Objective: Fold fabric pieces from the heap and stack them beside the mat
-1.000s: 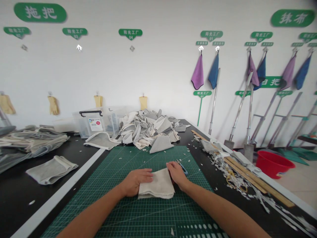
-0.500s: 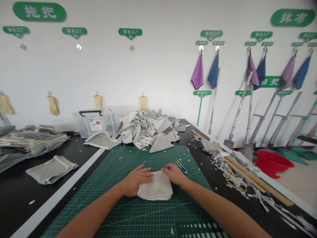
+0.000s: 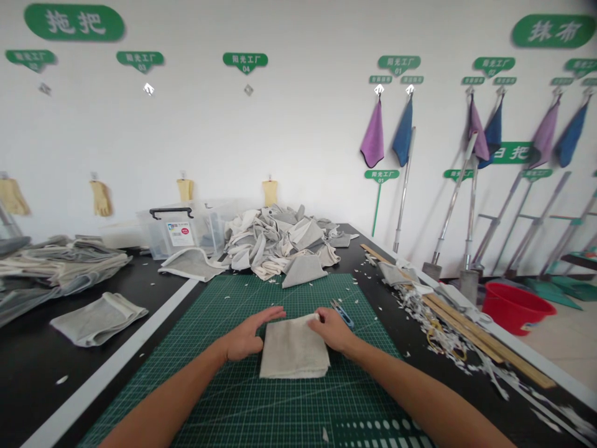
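A folded light-grey cloth [image 3: 293,351] lies on the green cutting mat [image 3: 224,398] in front of me. My right hand [image 3: 330,326] pinches the cloth's far right corner between thumb and fingers. At the left edge of the cloth is my left hand [image 3: 249,336], fingers stretched out and thumb apart, holding nothing. Just beyond my right hand lie small blue-handled thread snips [image 3: 344,316]. A heap of grey and white cloth pieces [image 3: 280,239] rises at the far edge of the mat.
On the left are a folded cloth [image 3: 97,318] and a stack of cloths [image 3: 56,267]. A clear plastic box [image 3: 181,231] stands behind. To the right lie wooden strips [image 3: 485,336] among fabric scraps [image 3: 420,311]. A red bucket [image 3: 515,309] stands beyond the table edge.
My left hand has lifted off the cloth and moved slightly left to its edge. The cloth now shows more of its top face, with its right corner still in my right hand.
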`<state>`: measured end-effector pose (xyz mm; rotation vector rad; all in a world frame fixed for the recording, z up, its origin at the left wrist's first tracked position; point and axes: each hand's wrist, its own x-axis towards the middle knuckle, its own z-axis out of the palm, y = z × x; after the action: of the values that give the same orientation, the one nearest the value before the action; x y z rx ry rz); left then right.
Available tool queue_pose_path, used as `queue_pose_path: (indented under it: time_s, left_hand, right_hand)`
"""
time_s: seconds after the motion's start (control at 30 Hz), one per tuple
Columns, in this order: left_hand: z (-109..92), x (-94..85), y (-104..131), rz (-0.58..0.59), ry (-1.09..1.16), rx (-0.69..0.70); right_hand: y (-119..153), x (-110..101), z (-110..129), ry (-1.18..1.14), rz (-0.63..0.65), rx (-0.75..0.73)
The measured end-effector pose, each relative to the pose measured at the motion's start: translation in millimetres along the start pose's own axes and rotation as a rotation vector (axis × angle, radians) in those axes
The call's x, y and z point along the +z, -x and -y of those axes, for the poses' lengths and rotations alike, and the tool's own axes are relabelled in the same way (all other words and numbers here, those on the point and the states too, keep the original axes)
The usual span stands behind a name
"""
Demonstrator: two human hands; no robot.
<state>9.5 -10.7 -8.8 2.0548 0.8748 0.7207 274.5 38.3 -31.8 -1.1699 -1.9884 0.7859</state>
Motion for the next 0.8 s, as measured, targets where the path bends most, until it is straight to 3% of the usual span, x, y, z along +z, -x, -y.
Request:
queue_pose_path:
  time_s: [0.1,0.23,0.4,0.53,0.67,0.8]
  left_hand:
    - [3.7,-1.9,-0.7,-0.111,0.084,0.006]
    - [4.6,6.1,-3.1,-0.225,-0.001,-0.048]
    - [-7.9,16.5,-7.3,-0.240,-0.085,-0.067]
    - [-12.4,20.7,-11.2,-0.260,0.102,-0.086]
    - [-8.9,26.8,-14.2,-0.383,0.330,-0.122]
    - [-6.6,31.5,-15.6,-0.465,0.328,-0.173]
  right_hand:
    - [1.7,-1.7,5.2,-0.079,-0.011,-0.022]
    - [6.9,-1.2,12.6,-0.272,0.015,-0.061]
    - [15.9,-1.4,23.1,-0.435,0.010,-0.135]
    - [20.8,-1.3,30.3,-0.528,-0.082,-0.132]
    - [20.6,-0.7,33.4,-0.457,-0.233,-0.107]
    - [17.1,-1.0,30.6,-0.261,-0.297,-0.076]
